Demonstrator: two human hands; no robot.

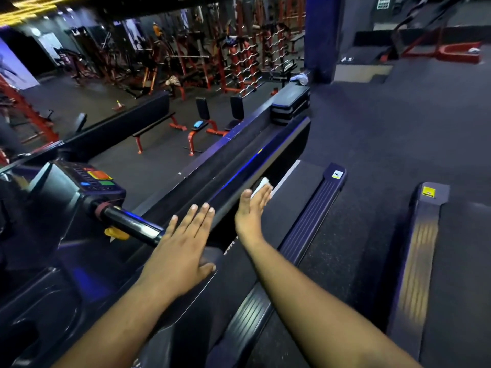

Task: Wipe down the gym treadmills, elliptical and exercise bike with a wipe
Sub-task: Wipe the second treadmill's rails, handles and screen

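Wipe (261, 185) is pressed flat against the treadmill side rail (239, 179) under straight right-hand (252, 205) fingers, while the left hand (183, 248) is rested beside it, fingers together and flat.

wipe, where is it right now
In the head view the white wipe sits just right of centre, under the fingers of the right hand, pressed against the dark side rail of the treadmill beside the belt.

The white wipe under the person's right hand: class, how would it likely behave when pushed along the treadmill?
The wipe probably is floppy and light: it bends under the right hand. It likely slides easily, since flat fingers alone press it.
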